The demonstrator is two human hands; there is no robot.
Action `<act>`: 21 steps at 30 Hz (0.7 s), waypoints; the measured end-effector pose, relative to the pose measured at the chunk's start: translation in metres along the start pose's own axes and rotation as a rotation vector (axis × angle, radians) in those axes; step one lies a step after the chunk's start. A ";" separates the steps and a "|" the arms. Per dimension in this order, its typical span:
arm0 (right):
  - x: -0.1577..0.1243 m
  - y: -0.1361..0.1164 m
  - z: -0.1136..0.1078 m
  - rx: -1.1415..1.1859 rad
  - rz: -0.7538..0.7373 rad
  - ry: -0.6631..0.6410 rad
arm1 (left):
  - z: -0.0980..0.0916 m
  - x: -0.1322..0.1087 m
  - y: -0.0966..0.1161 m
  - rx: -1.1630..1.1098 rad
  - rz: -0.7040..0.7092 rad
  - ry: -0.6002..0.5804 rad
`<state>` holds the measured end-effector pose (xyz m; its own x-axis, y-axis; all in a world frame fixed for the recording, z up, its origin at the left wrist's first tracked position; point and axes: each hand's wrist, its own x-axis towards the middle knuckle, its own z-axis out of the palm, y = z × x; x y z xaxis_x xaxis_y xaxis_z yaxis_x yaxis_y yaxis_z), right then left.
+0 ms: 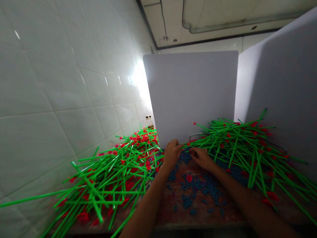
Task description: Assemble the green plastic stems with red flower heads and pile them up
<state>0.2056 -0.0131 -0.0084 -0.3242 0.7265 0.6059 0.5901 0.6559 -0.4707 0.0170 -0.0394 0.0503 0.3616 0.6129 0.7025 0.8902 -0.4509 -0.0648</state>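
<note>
The tabletop's (170, 215) green sticks (109, 188) splay every way; left hand (173, 153), right hand (201, 158) fingers (174, 143) together.

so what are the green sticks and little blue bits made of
The green sticks look like glossy plastic: straight, evenly coloured, with bright highlights along them. The little blue bits look like moulded plastic too, matt and uniform in shape, though they are too small to be sure.
</note>
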 end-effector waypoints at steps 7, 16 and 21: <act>0.004 -0.004 -0.005 0.376 0.027 0.105 | 0.009 -0.002 0.020 -0.147 0.109 -0.025; 0.003 -0.010 -0.009 0.295 -0.088 0.020 | 0.009 -0.004 0.017 -0.560 0.001 0.105; 0.003 -0.010 -0.005 0.235 -0.125 0.046 | 0.018 -0.002 0.017 -0.689 -0.201 0.107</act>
<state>0.2024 -0.0192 0.0014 -0.3463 0.6306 0.6946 0.3580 0.7732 -0.5235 0.0361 -0.0365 0.0352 0.1490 0.6761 0.7216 0.5475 -0.6641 0.5091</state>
